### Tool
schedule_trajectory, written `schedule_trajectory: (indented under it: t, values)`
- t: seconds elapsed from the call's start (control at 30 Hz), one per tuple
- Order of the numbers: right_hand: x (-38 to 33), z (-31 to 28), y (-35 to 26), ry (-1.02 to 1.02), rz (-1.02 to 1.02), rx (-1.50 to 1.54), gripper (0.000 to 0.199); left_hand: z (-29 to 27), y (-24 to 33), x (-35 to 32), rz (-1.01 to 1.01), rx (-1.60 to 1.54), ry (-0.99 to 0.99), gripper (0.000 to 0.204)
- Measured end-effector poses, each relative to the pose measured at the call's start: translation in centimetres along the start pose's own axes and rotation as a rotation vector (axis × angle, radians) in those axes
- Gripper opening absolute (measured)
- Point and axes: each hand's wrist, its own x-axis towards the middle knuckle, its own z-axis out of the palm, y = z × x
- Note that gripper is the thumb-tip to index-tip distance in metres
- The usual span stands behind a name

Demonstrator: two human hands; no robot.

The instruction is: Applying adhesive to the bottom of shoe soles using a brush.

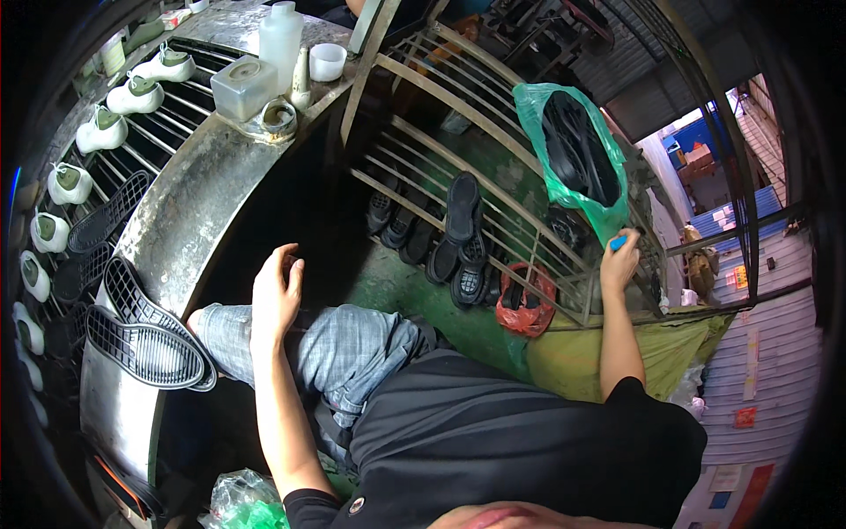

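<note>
My left hand point(278, 289) hangs above my bent knee, its fingers loosely apart and nothing in it. Out to the right, my right hand point(620, 263) is closed round a small blue object point(619, 242), whose kind I cannot make out. That hand is at the lower corner of a green plastic bag point(614, 220); whether it also grips the bag is unclear. Black shoe soles point(577, 145) show in the bag's open mouth, on the metal rack point(520, 212). At the left, two black shoe soles point(145, 353) lie overlapped on the metal bench edge point(123, 423).
White shoes point(101, 132) stand along a barred conveyor at the left, with more soles beside them. A clear bottle point(281, 40), a square container point(242, 88) and a white cup point(327, 62) sit on the bench. Several soles point(463, 207) and a red bag point(526, 304) are by the rack.
</note>
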Motion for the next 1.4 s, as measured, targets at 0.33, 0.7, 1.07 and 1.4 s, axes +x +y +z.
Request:
schedule_trajectory:
  t: [0.33,0.7,1.07,1.4]
  values:
    - [-12.8,1.4,4.6,-0.399,0.547,-0.231,0.033,-0.5,0.6,-0.1,-0.01,-0.043,-0.021,0.031]
    - [4.7,-6.0,-5.6,0.013,-0.416,0.185,0.063,-0.5,0.9,-0.2,-0.011,-0.021,-0.013,0.032]
    - [9.0,-0.9,-16.4,0.082,-0.315,0.282,0.064,-0.9,0.7,-0.7,-0.008,-0.072,0.014,0.031]
    - [15.2,-0.9,-25.9,-0.104,-0.223,0.256,0.05,-0.8,0.4,-0.6,0.014,-0.071,0.053,0.03]
